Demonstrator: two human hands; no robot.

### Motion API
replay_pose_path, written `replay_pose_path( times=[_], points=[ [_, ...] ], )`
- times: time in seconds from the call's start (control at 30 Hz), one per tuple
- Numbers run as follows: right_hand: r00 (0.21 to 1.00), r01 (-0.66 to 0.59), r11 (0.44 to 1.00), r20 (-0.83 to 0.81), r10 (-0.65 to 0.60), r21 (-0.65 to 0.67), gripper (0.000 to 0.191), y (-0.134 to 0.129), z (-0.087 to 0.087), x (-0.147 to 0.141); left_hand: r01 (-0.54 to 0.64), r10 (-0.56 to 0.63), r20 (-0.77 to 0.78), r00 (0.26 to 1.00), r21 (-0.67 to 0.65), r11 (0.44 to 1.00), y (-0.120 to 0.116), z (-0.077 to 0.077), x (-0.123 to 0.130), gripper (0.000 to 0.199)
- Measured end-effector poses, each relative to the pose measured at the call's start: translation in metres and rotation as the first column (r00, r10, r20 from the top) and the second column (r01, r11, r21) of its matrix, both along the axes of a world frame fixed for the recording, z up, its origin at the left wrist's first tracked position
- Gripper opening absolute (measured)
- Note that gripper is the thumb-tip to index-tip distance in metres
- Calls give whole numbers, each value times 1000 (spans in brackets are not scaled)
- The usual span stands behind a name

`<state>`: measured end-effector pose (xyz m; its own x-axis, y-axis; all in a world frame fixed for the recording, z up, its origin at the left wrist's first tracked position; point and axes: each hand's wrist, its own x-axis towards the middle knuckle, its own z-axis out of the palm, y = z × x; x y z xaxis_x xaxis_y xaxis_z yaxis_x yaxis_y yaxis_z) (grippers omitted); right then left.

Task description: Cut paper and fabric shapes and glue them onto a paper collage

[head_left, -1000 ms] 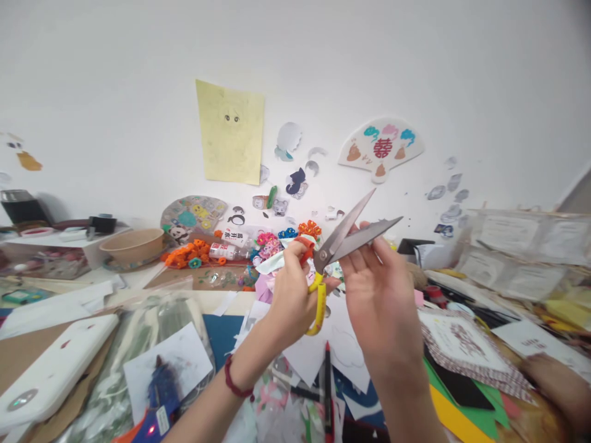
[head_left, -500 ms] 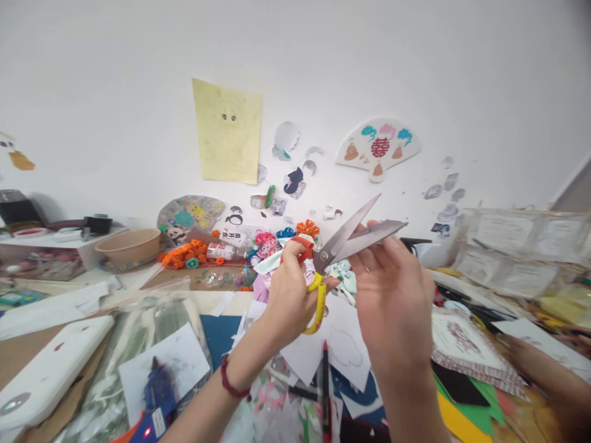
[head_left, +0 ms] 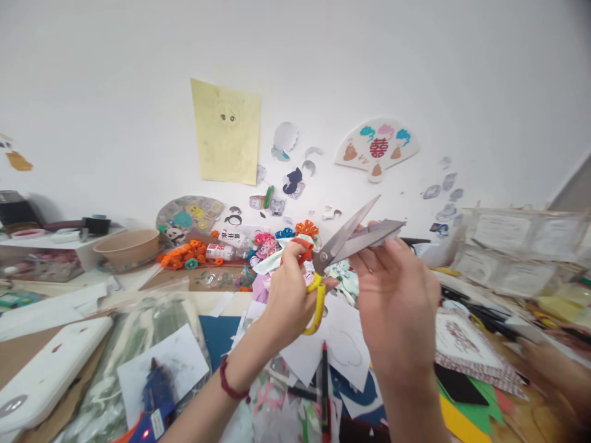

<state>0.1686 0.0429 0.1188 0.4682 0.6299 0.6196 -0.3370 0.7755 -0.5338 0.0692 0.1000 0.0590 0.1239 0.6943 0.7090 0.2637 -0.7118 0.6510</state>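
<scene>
My left hand (head_left: 290, 295) is closed around the handles of a pair of scissors (head_left: 353, 231) with one yellow and one orange-red loop. The metal blades stand apart, pointing up and right. The closed fingers of my right hand (head_left: 399, 292) are at the lower blade near its tip, seemingly pinching it; whether something small is also between them is hidden. Below both hands lie white paper sheets (head_left: 344, 341) with pencil outlines, and a red-and-black pen (head_left: 325, 387).
At left are a blue glue gun (head_left: 158, 394) on white paper, a white phone-shaped case (head_left: 53, 369) and a tan bowl (head_left: 127, 247). Orange craft flowers (head_left: 184, 253) lie at the back. Another person's hand (head_left: 549, 363) is at right, near a black phone (head_left: 462, 384).
My right hand has shifted slightly right and tilted at the blade tip. The other person's hand at right has moved. The scissors stay about the same, blades apart.
</scene>
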Motion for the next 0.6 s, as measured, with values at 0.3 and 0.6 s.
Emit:
replay_pose_path(
  times=[0.3, 0.6],
  points=[
    [1000, 15, 1000, -6, -15, 1, 18, 1, -1, 2, 7, -6, -26, 1000, 35, 999, 2, -2, 1, 46],
    [1000, 13, 1000, 4, -13, -15, 18, 1, -1, 2, 1, 0, -17, 1000, 14, 1000, 0, -2, 2, 42]
  ],
)
